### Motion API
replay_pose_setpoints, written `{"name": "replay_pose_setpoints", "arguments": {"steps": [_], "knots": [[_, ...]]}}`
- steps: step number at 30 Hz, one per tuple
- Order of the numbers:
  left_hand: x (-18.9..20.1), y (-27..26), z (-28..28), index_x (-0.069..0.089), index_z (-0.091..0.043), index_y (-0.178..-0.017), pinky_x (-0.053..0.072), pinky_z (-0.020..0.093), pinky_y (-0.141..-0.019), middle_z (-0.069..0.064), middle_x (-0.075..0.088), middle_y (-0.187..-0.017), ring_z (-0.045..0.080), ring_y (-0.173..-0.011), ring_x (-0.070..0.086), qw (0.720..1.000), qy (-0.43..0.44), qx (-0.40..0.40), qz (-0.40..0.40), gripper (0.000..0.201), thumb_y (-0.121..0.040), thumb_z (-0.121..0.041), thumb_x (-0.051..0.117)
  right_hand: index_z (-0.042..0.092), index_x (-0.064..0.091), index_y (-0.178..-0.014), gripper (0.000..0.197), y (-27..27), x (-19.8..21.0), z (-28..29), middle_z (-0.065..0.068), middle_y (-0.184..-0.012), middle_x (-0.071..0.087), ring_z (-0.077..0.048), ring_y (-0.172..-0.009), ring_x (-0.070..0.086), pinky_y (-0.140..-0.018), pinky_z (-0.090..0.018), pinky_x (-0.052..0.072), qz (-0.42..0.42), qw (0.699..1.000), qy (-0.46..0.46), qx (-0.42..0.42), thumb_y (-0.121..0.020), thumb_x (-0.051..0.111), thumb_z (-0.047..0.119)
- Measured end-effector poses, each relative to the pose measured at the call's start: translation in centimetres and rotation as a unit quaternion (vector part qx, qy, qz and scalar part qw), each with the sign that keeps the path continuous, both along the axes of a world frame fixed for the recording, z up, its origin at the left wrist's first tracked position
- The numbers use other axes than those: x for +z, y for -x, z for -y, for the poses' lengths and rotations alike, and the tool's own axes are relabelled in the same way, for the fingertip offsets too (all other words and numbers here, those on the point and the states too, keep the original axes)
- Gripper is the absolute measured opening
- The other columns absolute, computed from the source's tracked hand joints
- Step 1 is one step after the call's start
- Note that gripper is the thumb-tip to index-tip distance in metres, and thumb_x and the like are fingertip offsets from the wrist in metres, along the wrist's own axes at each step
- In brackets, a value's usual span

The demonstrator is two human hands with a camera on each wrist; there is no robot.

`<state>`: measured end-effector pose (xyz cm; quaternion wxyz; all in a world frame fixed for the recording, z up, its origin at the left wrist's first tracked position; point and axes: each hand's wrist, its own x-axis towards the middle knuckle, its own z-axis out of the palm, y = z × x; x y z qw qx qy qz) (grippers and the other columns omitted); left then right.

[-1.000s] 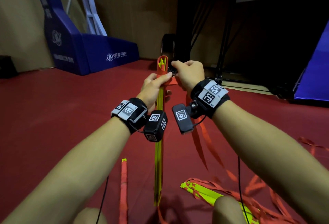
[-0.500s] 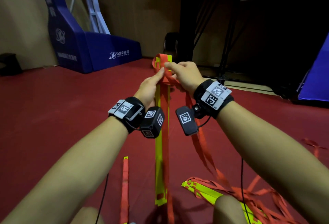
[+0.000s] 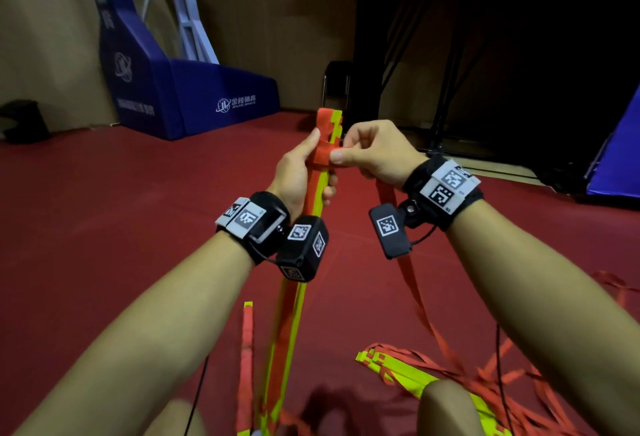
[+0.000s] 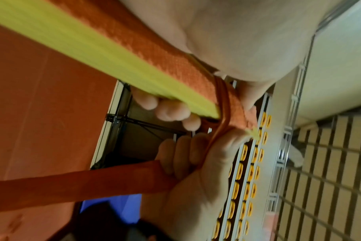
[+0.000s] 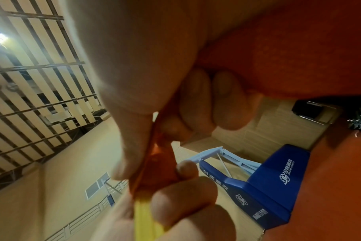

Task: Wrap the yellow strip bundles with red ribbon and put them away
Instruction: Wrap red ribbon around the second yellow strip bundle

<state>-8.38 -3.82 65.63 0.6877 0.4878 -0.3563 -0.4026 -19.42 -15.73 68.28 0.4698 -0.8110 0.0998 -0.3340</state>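
A long yellow strip bundle point(image 3: 289, 328) stands almost upright before me, its foot on the red floor. My left hand point(image 3: 301, 165) grips it just under its top end, fingers curled round it. Red ribbon point(image 3: 323, 155) is wound round the bundle's top. My right hand point(image 3: 367, 151) pinches that ribbon between thumb and fingers beside the bundle, and the ribbon's tail point(image 3: 412, 283) hangs down to the floor. In the left wrist view the ribbon point(image 4: 227, 114) crosses the yellow bundle point(image 4: 93, 53). In the right wrist view the ribbon point(image 5: 157, 164) runs between my fingers above the bundle point(image 5: 146, 220).
More yellow strips point(image 3: 412, 376) lie on the floor at lower right in a tangle of loose red ribbon point(image 3: 512, 383). A wrapped red bundle point(image 3: 247, 359) lies at lower left. A blue padded base point(image 3: 194, 96) stands far left, dark stands point(image 3: 446, 72) behind.
The bundle's top has tilted left to right and turned. My right hand carried the ribbon round the top and now pinches it lower, at the near side.
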Motion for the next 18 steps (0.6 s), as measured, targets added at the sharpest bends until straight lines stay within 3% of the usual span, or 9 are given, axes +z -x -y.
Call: {"name": "replay_pose_setpoints", "arguments": {"steps": [3,6,8,11,13,15,18], "knots": [[0.1,1.0,0.0,0.073,-0.015,-0.094,0.024,0.026,-0.044,0.005,0.041,-0.050,0.016,-0.036,0.036,0.999,-0.009,-0.052,0.000,0.070,-0.095,-0.073,0.034,0.012,0.061,-0.088,0.042,0.1,-0.4,0.0,0.005,-0.050,0.044,-0.008,-0.039,0.032,-0.041,-0.022,0.024,0.022,0.998,-0.047,0.032,-0.061,0.091,0.025],[0.1,1.3,-0.1,0.073,-0.017,-0.085,0.024,0.024,-0.046,0.004,0.037,-0.047,0.016,-0.035,0.033,0.991,-0.034,-0.132,-0.016,0.082,-0.084,-0.086,0.029,-0.002,0.062,-0.115,0.059,0.4,-0.3,-0.2,0.003,-0.052,0.043,-0.009,-0.041,0.028,-0.045,-0.029,0.014,-0.025,0.993,-0.075,0.082,-0.069,0.084,0.028],[0.0,1.1,0.1,0.072,-0.014,-0.076,0.029,0.026,-0.047,0.006,0.038,-0.047,0.019,-0.037,0.035,0.987,-0.061,-0.150,-0.008,0.090,-0.084,-0.089,0.022,-0.006,0.062,-0.103,0.057,0.3,-0.2,-0.3,0.004,-0.051,0.047,-0.012,-0.041,0.027,-0.046,-0.031,0.013,-0.049,0.993,-0.067,0.089,-0.071,0.081,0.036],[-0.3,1.1,0.8,0.069,-0.008,-0.065,0.039,0.030,-0.053,0.011,0.047,-0.057,0.024,-0.045,0.048,0.985,-0.133,-0.098,0.052,0.097,-0.084,-0.092,0.022,0.000,0.059,-0.085,0.052,0.1,-0.7,-0.4,-0.003,-0.051,0.041,-0.014,-0.042,0.027,-0.044,-0.031,0.014,-0.038,0.996,-0.058,0.052,-0.071,0.081,0.045],[-0.6,1.5,1.4,0.070,-0.010,-0.080,0.046,0.032,-0.054,0.010,0.054,-0.062,0.025,-0.050,0.054,0.989,-0.129,-0.042,0.057,0.089,-0.090,-0.085,0.023,0.002,0.055,-0.076,0.042,0.0,-1.2,-0.2,0.002,-0.047,0.040,-0.012,-0.039,0.030,-0.042,-0.026,0.018,-0.021,0.998,-0.049,0.012,-0.080,0.083,0.034],[-1.2,1.8,2.0,0.073,-0.015,-0.094,0.048,0.031,-0.054,0.007,0.056,-0.065,0.021,-0.053,0.053,0.998,-0.063,-0.004,0.023,0.075,-0.099,-0.074,0.025,0.011,0.052,-0.064,0.038,-0.2,-1.6,-0.2,0.011,-0.042,0.041,-0.006,-0.036,0.033,-0.039,-0.020,0.025,-0.008,0.999,-0.037,-0.024,-0.085,0.082,0.021],[-2.1,1.4,2.9,0.074,-0.010,-0.104,0.048,0.032,-0.057,0.007,0.061,-0.069,0.022,-0.056,0.056,0.999,-0.017,0.041,0.011,0.071,-0.103,-0.064,0.028,0.013,0.059,-0.067,0.029,-0.2,-1.3,-0.3,0.013,-0.041,0.043,-0.001,-0.036,0.035,-0.039,-0.016,0.028,0.018,0.997,-0.038,-0.059,-0.084,0.082,0.017]]}}
